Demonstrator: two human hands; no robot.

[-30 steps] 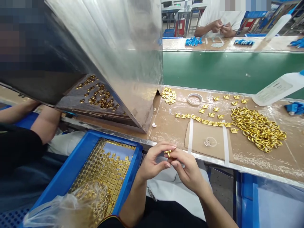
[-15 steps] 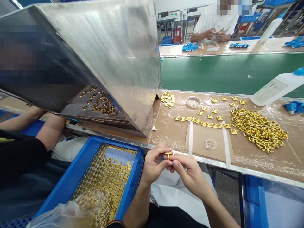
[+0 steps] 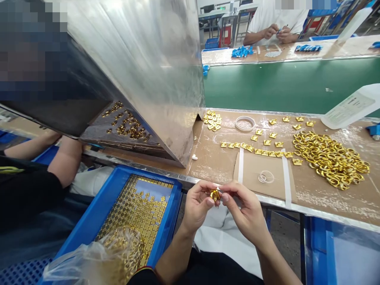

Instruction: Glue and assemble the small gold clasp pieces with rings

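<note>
Over the cardboard-covered workbench edge, the left hand and right hand pinch one gold ring piece between fingertips. Gripping it lightly by the band's sides, with fingers off the flat face, would probably avoid smudges and keep it square.

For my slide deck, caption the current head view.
Left hand and right hand hold a gold piece beside a blue tray.

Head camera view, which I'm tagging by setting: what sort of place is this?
Probably a factory assembly line: there's what looks like a green conveyor belt, a big heap of gold rings and a blue tray with rows of gold pieces.
</note>
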